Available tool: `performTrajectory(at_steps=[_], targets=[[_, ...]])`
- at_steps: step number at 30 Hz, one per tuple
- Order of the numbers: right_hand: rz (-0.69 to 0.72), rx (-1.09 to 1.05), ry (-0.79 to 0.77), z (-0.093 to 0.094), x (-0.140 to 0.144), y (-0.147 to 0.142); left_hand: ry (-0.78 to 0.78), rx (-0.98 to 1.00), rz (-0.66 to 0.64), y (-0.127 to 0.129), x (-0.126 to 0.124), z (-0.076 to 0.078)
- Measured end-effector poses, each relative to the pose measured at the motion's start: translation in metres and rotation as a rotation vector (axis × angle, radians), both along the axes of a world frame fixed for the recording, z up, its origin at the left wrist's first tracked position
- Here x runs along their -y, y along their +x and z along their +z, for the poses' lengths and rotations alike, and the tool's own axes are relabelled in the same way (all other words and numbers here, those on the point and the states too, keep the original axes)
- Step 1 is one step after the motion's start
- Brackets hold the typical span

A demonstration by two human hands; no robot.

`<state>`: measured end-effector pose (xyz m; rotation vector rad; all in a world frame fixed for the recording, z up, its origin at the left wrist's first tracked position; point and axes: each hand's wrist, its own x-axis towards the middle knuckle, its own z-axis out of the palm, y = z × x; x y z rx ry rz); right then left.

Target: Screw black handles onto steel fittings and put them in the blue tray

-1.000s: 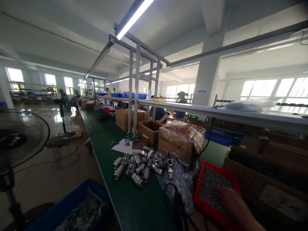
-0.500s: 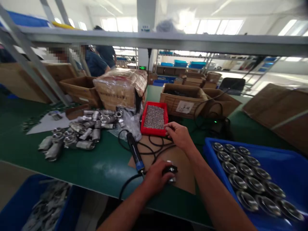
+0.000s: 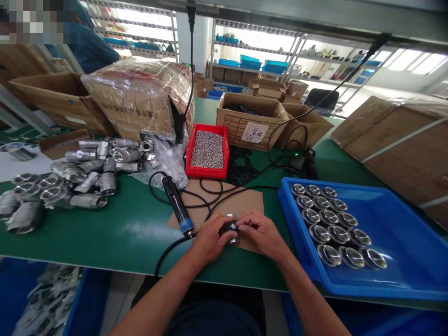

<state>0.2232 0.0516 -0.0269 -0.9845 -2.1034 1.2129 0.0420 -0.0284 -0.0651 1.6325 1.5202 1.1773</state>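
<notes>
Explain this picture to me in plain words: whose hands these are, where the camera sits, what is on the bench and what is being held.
There is no machine here: a camera on a person's head looks down at their own hands. The left hand and right hand together hold a small dark part over a cardboard sheet on the green bench. Beside them lie an electric screwdriver, a red tray of tiny metal pieces, a blue bin of shiny metal cups and a heap of steel fittings. Another person stands far left.

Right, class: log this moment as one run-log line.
left hand: holds small dark metal part | right hand: pinches same part | under: brown cardboard sheet
</notes>
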Motion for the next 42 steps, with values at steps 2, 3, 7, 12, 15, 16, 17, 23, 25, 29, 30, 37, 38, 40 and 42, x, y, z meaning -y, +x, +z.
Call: performTrajectory(at_steps=[2,3,7,12,15,16,17,23,25,29,30,37,38,40,42], targets=[[0.005,-0.011,-0.063,-0.001,0.002,-0.002,0.004,-0.002,-0.001,0.0,0.0,0.0],[-0.013,-0.024,-0.129,-0.002,0.003,-0.004,0.004,-0.003,-0.002,0.0,0.0,0.0],[-0.159,-0.136,-0.518,-0.007,0.01,-0.015,0.014,0.007,-0.003,0.0,0.0,-0.001],[-0.183,-0.203,-0.615,-0.012,0.014,-0.015,0.022,0.011,-0.009,0.0,0.0,0.0],[-0.164,-0.132,-0.476,-0.009,-0.003,-0.015,0.012,-0.002,-0.019,-0.001,0.0,0.0],[-0.177,-0.101,-0.364,-0.006,-0.013,-0.019,0.011,-0.003,-0.02,-0.001,0.0,0.0],[-0.191,-0.069,-0.223,-0.002,-0.024,-0.027,0.012,-0.003,-0.02,-0.001,-0.001,0.0],[-0.061,0.315,0.557,0.026,-0.097,-0.124,-0.009,0.031,-0.016,-0.001,-0.001,-0.001],[-0.016,0.376,0.602,0.033,-0.118,-0.159,-0.007,0.048,-0.017,-0.001,0.0,0.0],[0.008,0.546,0.638,0.039,-0.148,-0.202,0.004,0.068,-0.008,-0.002,0.002,0.002],[0.006,0.583,0.639,0.04,-0.154,-0.207,0.008,0.067,-0.006,-0.003,0.002,0.002],[0.006,0.639,0.669,0.047,-0.172,-0.214,0.023,0.037,0.01,-0.004,0.002,-0.001],[0.002,0.618,0.673,0.049,-0.17,-0.212,0.019,0.038,0.006,-0.004,0.003,0.0],[-0.008,0.565,0.672,0.053,-0.166,-0.207,0.017,0.052,-0.002,-0.004,0.003,0.001],[-0.017,0.5,0.66,0.058,-0.161,-0.201,0.022,0.066,-0.006,-0.004,0.004,0.002]])
